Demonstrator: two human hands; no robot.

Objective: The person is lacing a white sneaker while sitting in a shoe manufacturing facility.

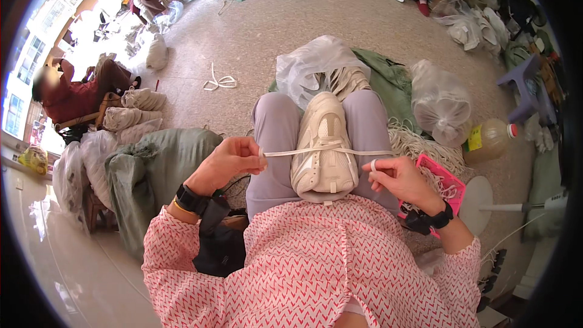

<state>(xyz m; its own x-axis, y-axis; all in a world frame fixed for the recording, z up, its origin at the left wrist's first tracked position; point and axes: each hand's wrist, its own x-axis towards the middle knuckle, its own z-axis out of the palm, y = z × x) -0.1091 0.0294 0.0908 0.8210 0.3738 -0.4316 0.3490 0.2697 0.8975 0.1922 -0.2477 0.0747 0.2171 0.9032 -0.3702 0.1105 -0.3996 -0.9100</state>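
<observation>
A beige sneaker (340, 176) rests on my lap between my thighs. A flat white shoelace (285, 153) crosses the shoe and stretches out to both sides. To the left of the sneaker, my left hand (228, 161) pinches one end of the lace between thumb and fingertips. My right hand (404, 181) is closed on the other side, with the lace bent round its index finger. Only part of the shoe's eyelets shows, and some look unthreaded.
By my right leg are a pink basket (455, 197) of laces, a heap of white laces (425, 149), a stuffed plastic bag (441, 106) and a yellowish jug (489, 140). A green sack (161, 158) lies left. A person (70, 100) sits beyond it.
</observation>
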